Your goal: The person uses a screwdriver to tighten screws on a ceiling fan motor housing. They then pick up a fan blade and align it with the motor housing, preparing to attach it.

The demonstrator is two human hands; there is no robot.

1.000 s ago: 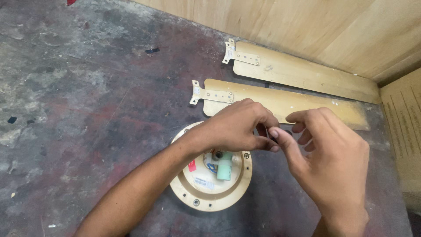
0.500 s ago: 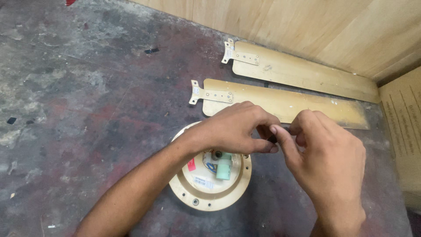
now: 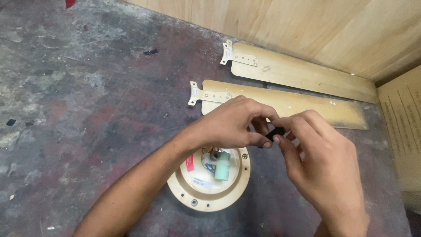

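My left hand (image 3: 228, 125) and my right hand (image 3: 322, 164) meet above a round cream fan motor housing (image 3: 206, 195) lying on the floor. Both pinch a small black piece (image 3: 275, 132) between thumbs and fingertips. Inside the housing sit a pale green cylindrical capacitor (image 3: 222, 166), coloured wires and a red label (image 3: 190, 163). My left forearm crosses the housing's left side and hides part of it.
Two cream fan blades with metal brackets lie beyond my hands, the nearer blade (image 3: 307, 105) and the farther blade (image 3: 302, 72). A wooden panel wall (image 3: 307, 26) stands behind them. A cardboard box (image 3: 405, 127) is at the right. The concrete floor (image 3: 79, 101) is stained.
My hands stay together over the housing; fingers shift slightly around the small black piece, and the right hand has eased a little lower.
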